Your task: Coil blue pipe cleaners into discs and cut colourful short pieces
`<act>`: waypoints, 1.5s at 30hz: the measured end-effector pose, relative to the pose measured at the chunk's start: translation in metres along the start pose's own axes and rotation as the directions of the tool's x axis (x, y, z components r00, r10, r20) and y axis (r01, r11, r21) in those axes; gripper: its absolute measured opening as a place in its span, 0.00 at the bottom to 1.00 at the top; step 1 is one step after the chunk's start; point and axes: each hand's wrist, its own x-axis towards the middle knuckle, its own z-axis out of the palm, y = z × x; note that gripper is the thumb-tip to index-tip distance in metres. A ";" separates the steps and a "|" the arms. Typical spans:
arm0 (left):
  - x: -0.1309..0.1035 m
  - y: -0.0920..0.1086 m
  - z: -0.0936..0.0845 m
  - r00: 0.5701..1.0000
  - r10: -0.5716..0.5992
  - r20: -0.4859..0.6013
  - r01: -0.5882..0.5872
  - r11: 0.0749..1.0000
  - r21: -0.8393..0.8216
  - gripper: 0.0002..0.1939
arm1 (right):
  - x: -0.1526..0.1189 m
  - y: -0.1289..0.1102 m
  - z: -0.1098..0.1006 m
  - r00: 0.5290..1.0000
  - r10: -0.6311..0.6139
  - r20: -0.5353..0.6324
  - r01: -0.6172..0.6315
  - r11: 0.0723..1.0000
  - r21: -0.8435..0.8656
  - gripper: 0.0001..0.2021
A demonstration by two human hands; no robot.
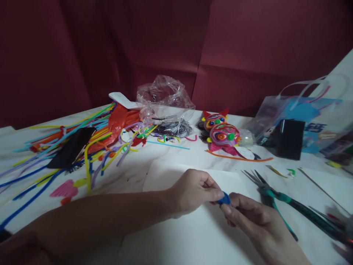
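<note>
A small, rounded blue piece, perhaps a coil of pipe cleaner, is pinched between both my hands over a white sheet of paper. My left hand holds its left side between thumb and fingers. From the lower right, my right hand grips its other edge with thumb and forefinger. Fingers cover much of the piece, so its full shape is hidden. Long-nosed pliers with green and black handles lie open, just right of my right hand.
At the left, many coloured pipe cleaners spread beneath a black phone-like object. Clear plastic bags sit at the back. Colourful animal-like figures stand behind my hands. A black box-like object leans before a translucent bag on the right.
</note>
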 end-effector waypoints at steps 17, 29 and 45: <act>-0.001 -0.011 -0.004 0.988 -0.117 0.099 0.133 0.977 -0.170 0.16 | 0.000 0.002 0.001 1.000 0.027 0.001 -0.027 0.996 0.086 0.18; 0.005 0.011 -0.022 0.988 -0.145 -0.046 0.149 0.986 0.072 0.22 | 0.018 0.015 -0.018 0.992 0.124 -0.036 -0.129 0.955 -0.267 0.23; -0.045 0.013 -0.052 0.993 -0.038 -0.112 0.052 0.991 0.123 0.11 | 0.012 0.000 -0.045 0.952 -0.162 -0.260 0.020 0.880 -0.475 0.15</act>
